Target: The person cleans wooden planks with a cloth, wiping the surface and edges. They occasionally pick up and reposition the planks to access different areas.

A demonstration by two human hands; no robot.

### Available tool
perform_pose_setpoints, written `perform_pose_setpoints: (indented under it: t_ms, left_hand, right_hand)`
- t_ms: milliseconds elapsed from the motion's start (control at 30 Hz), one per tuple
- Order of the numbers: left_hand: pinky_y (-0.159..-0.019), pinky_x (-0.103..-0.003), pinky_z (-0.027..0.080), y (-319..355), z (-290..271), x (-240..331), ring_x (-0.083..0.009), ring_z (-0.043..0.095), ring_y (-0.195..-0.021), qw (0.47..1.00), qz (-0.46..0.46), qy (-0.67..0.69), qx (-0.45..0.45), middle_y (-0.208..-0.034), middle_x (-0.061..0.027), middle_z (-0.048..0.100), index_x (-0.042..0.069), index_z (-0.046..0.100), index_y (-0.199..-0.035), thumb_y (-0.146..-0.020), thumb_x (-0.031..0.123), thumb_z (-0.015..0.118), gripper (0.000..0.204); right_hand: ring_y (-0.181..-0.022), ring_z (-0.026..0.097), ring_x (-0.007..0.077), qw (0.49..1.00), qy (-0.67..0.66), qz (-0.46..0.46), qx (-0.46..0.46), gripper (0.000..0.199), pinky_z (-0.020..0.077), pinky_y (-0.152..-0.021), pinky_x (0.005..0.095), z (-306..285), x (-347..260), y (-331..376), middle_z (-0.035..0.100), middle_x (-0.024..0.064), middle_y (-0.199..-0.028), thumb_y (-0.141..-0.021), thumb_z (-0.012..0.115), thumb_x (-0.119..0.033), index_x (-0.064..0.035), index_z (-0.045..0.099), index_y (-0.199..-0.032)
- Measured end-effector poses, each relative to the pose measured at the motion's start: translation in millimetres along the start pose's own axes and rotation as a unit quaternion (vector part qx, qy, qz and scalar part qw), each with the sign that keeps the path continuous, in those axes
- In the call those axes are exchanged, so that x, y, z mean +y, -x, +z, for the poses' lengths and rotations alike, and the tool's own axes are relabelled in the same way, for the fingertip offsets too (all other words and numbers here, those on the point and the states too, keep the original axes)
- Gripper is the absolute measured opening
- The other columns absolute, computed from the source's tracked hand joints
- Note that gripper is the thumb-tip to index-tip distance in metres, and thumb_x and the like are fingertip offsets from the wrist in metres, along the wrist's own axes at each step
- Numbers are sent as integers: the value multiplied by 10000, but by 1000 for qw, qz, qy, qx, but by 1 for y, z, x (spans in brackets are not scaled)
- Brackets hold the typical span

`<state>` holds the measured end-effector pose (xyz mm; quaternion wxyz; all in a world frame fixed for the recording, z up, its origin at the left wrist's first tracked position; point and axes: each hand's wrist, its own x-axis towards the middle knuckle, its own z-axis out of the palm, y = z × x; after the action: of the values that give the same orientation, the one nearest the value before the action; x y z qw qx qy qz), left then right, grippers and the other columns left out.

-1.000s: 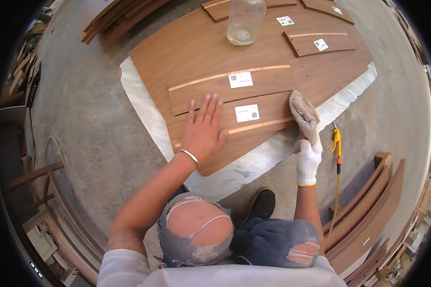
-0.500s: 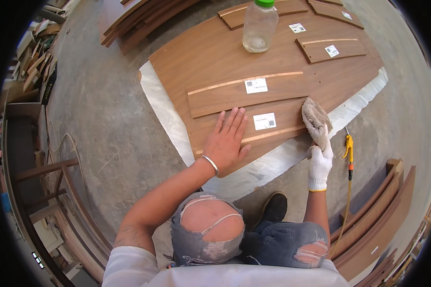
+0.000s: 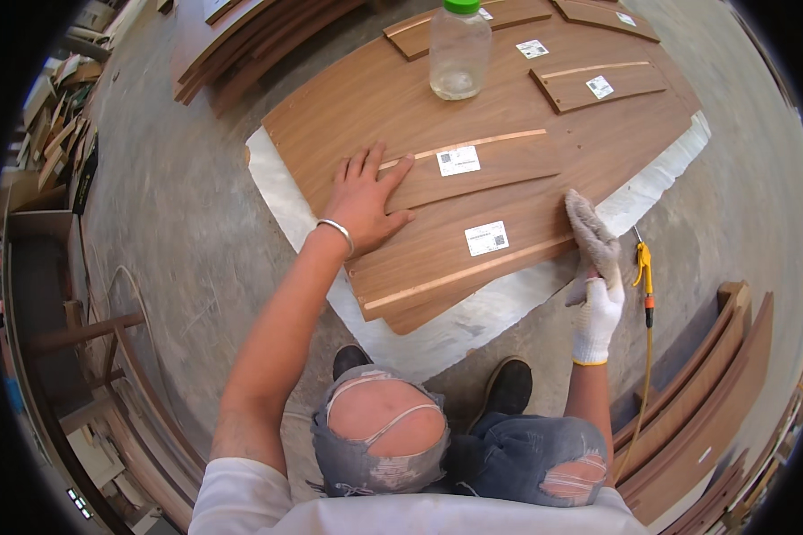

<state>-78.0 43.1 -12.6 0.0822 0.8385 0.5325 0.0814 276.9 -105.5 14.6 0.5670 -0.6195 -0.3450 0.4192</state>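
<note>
I am working with a fuzzy rag (image 3: pixel 595 239) on some brown boards, and I think I am at the wiping step. My left hand (image 3: pixel 363 207) is bare, with the fingers spread wide. It lies on the left end of the far board (image 3: pixel 513 165), and my thumb points right. My right hand (image 3: pixel 598 316) wears a white glove and pinches the rag, but some fingers are hidden, so I cannot tell how tight. The rag is by the right end of the near board (image 3: pixel 424 251); I cannot tell if it touches the wood. Both boards lie flat on a big wide board (image 3: pixel 348 94), with a gap between them, and a white sheet (image 3: pixel 459 325) shows under its edges. Each of the two boards has a light stripe and a white sticker. Farther off, a clear bottle (image 3: pixel 459 61) with a green lid stands up on the big board, with a short board (image 3: pixel 638 82) to its right. On the floor to the right is a yellow air gun (image 3: pixel 645 260). To me, the next move calls for keeping the far board steady with a flat hand and laying the rag flat on the wood, with care near the stickers.
</note>
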Motion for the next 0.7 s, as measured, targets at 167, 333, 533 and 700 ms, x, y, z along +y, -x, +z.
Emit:
perform_pose_setpoints:
  t_ms: [167,333,533,700]
  left_hand:
    - [-1152,-513,384,-1,-32,1,-419,480,-1337,999,0,46,2,-1429,-256,534,199,616,-1510,-715,424,902,874]
    - [-1035,-522,453,52,-28,47,-427,531,-1194,992,1,128,21,-1332,-262,545,160,648,-1468,-664,419,915,886]
    - [-1050,-546,438,89,5,80,-441,527,-1210,996,-21,59,57,-1401,-279,524,168,645,-1471,-715,423,885,833]
    - [-1203,-568,338,88,6,84,-451,442,-1442,994,77,54,48,-1620,-221,448,190,653,-1462,-848,264,783,631]
  right_hand:
    - [-762,551,84,999,-9,11,29,515,457,-662,223,3,31,4,678,59,-1120,-929,446,25,65,616,-1413]
    - [-1272,601,230,978,-187,-5,94,420,488,-1077,373,-2,35,-8,632,118,-1371,-1035,498,-66,26,580,-1436]
    - [-1389,545,358,867,-478,60,130,458,425,-1193,557,-19,25,-22,586,158,-1490,-1107,549,-286,-39,535,-1492]
    - [-1399,534,367,877,-449,55,165,479,419,-1199,569,-35,23,-15,549,150,-1528,-1102,560,-273,-55,504,-1525]
